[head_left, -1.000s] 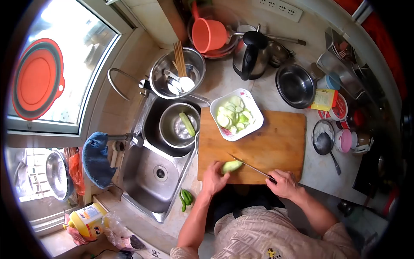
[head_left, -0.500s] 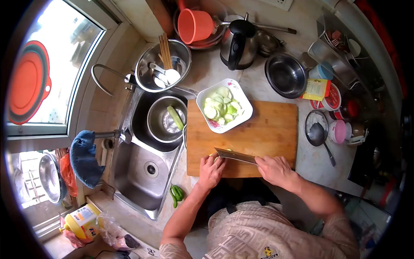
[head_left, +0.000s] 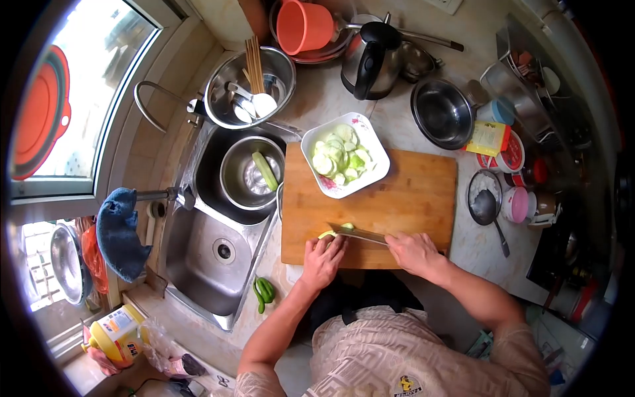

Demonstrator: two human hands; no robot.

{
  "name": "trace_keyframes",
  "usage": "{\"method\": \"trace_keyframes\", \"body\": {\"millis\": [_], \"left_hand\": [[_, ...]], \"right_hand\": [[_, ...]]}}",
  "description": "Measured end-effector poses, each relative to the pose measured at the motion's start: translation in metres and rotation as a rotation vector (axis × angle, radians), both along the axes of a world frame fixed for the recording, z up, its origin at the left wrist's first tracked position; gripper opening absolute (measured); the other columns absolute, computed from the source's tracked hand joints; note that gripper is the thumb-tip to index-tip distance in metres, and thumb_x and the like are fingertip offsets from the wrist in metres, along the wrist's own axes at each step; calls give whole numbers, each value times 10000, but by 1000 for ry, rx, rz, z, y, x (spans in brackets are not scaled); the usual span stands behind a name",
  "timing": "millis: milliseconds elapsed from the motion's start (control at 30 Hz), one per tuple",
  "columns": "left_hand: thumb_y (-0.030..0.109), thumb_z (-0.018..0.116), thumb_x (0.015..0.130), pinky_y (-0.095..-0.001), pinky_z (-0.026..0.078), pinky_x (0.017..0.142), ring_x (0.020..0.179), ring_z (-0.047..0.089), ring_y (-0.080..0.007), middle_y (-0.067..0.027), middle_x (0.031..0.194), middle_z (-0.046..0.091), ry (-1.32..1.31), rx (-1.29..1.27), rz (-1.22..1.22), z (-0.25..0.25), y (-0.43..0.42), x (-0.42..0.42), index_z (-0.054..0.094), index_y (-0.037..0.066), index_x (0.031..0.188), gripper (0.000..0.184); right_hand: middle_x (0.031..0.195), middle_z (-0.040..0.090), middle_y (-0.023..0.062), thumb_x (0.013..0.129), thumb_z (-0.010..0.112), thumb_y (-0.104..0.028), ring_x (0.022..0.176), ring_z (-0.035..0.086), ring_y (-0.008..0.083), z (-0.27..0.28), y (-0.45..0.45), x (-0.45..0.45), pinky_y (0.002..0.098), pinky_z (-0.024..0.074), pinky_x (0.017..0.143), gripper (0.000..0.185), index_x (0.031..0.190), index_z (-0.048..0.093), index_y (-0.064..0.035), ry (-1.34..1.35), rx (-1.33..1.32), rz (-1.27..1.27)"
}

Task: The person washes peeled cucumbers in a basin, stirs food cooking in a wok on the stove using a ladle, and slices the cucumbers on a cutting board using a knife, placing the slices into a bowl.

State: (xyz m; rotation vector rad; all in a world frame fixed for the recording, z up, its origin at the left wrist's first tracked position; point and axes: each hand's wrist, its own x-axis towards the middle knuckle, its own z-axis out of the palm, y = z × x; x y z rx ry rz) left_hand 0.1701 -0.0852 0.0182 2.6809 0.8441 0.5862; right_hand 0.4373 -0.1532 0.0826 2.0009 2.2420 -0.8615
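Note:
On the wooden cutting board point(head_left: 410, 205), near its front left edge, my left hand point(head_left: 323, 259) has its fingers curled over a piece of green squash point(head_left: 327, 234), mostly hidden by the fingers. My right hand point(head_left: 415, 254) is closed round the handle of a knife point(head_left: 366, 235), its blade pointing left and lying against the squash. A small pale green slice point(head_left: 347, 226) shows just beyond the blade. A white square bowl point(head_left: 376, 173) of pale green slices point(head_left: 338, 155) sits on the board's back left corner.
Left is a sink point(head_left: 202, 255) with a steel bowl point(head_left: 231, 162) holding a green piece point(head_left: 265, 171). Green peppers point(head_left: 264, 291) lie beside it. Behind stand a utensil bowl point(head_left: 215, 99), kettle point(head_left: 380, 63) and dark bowl point(head_left: 442, 114). A ladle point(head_left: 485, 207) rests in a dish at right.
The squash, earlier visible under my left hand, is now mostly covered by its fingers. The knife has come down onto it, and a slice shows beyond the blade. The view has shifted.

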Motion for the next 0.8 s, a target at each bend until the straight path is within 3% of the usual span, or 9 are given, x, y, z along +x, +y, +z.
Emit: {"method": "trace_keyframes", "body": {"millis": [233, 367, 500, 567, 800], "left_hand": [[139, 651, 779, -423, 457, 898, 1119, 617, -245, -77, 1205, 672, -30, -33, 11, -6, 0, -3, 722, 53, 1152, 389], [147, 657, 780, -423, 459, 895, 1119, 617, -249, -78, 1204, 673, -21, -25, 2, -5, 0, -2, 720, 45, 1148, 386], [47, 687, 732, -423, 450, 858, 1064, 633, -272, -89, 1198, 691, -92, -30, 17, 1, 2, 2, 727, 19, 1096, 368], [35, 689, 732, -424, 453, 853, 1055, 635, -272, -88, 1202, 692, -110, -46, 22, 3, 2, 1, 726, 18, 1097, 368], [87, 685, 745, -428, 479, 862, 1067, 629, -270, -97, 1172, 674, -89, -55, 20, -6, -1, -7, 721, 13, 1100, 364]], "right_hand": [[859, 672, 163, 977, 581, -199, 761, 684, 422, 47, -10, -2, 551, 513, 638, 116, 1019, 607, -94, -65, -115, -7], [800, 664, 163, 952, 561, -145, 765, 695, 410, 25, -7, -7, 538, 524, 640, 85, 970, 599, -71, -11, -82, -8], [829, 669, 157, 972, 567, -170, 767, 683, 424, 3, 6, -11, 553, 515, 649, 102, 983, 598, -72, 48, -105, -25], [881, 683, 154, 973, 592, -202, 753, 670, 436, 5, 5, -6, 559, 505, 663, 126, 1012, 600, -82, 80, -97, -48], [820, 661, 155, 964, 572, -152, 719, 684, 409, 50, -9, -10, 529, 528, 639, 86, 955, 585, -67, -38, -78, 6]]}}
